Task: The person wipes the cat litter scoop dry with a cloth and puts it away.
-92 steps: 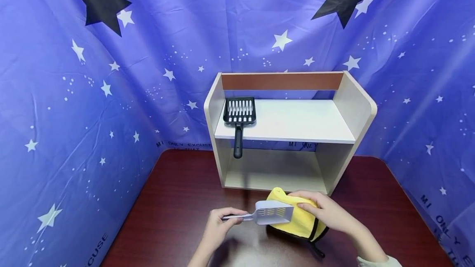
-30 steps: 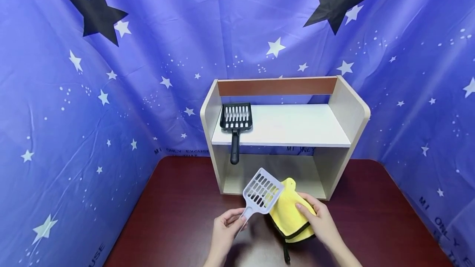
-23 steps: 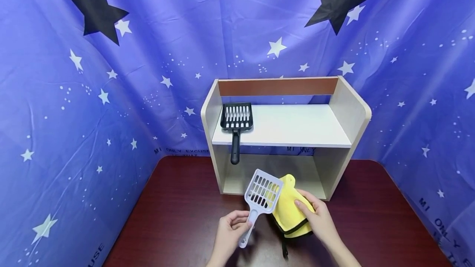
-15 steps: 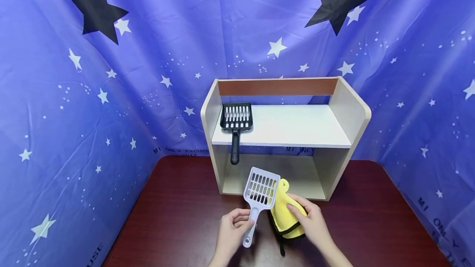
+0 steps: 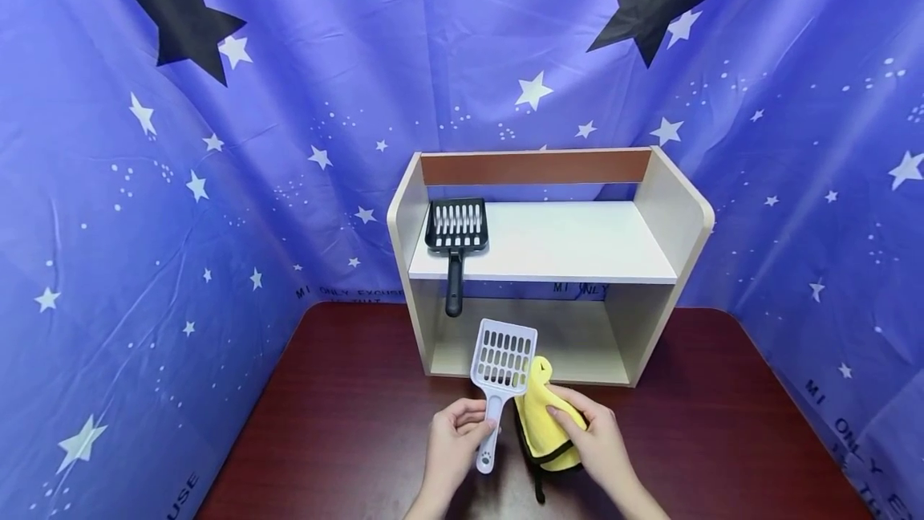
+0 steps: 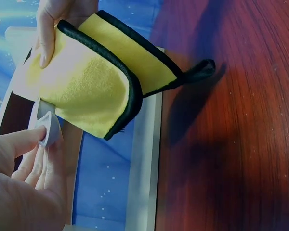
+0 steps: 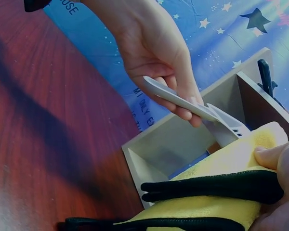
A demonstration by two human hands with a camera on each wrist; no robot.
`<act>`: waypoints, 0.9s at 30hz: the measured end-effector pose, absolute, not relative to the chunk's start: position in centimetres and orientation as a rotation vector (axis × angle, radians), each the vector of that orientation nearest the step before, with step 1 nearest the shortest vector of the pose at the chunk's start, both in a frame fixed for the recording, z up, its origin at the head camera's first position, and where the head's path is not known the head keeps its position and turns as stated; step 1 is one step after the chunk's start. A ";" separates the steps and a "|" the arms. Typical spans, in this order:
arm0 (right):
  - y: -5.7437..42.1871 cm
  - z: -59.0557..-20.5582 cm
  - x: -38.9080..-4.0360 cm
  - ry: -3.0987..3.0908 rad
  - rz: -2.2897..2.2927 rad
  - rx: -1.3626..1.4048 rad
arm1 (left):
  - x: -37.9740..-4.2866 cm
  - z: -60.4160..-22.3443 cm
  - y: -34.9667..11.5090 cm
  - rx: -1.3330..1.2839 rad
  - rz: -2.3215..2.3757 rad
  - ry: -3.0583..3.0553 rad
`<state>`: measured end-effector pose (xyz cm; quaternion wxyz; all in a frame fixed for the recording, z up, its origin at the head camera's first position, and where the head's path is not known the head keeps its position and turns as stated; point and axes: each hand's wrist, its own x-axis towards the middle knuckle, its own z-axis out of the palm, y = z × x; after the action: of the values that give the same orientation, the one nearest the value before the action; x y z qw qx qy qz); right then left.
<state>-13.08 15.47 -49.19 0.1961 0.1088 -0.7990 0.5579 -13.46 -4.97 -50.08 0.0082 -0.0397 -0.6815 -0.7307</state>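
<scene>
My left hand (image 5: 456, 441) pinches the handle of a pale lavender slotted litter scoop (image 5: 503, 350), its head upright with the slots facing me. In my right hand (image 5: 595, 433) is a yellow cloth (image 5: 543, 420) with black edging and a hanging loop, folded over and gripped between thumb and fingers. The cloth lies against the right edge of the scoop's head in the head view. Seen from the left wrist, the folded cloth (image 6: 86, 77) hides most of the scoop's head. The right wrist view shows the scoop's handle (image 7: 178, 98) from the side.
Behind my hands a small two-tier shelf (image 5: 570, 243) stands on the dark red table (image 5: 339, 416). A black slotted scoop (image 5: 456, 231) lies on its upper board at the left, handle jutting over the front edge. A blue star-patterned curtain (image 5: 325, 103) surrounds the table.
The scoop has turned from lying sideways to upright, slots facing me. My right hand and the cloth have moved left along its right edge, and the left hand's hold on the handle has shifted.
</scene>
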 end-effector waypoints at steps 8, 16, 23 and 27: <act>14.5 -49.9 -12.7 -2.204 1.600 0.325 | -13.9 -50.0 -4.2 0.000 -2.213 -2.180; 13.9 -50.1 -12.7 -2.232 1.529 0.390 | -13.7 -49.1 -3.6 -0.034 -2.040 -2.269; 15.0 -50.4 -12.7 -2.253 1.484 0.481 | -13.8 -49.7 -3.9 -0.049 -1.915 -2.340; 16.4 -50.1 -12.9 -2.257 1.547 0.505 | -14.1 -50.1 -4.2 -0.048 -1.904 -2.334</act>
<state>-12.87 16.36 -50.11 0.1784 0.1785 -0.7981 0.5471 -14.08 -4.23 -50.08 0.0645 -0.0160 -0.7733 -0.6306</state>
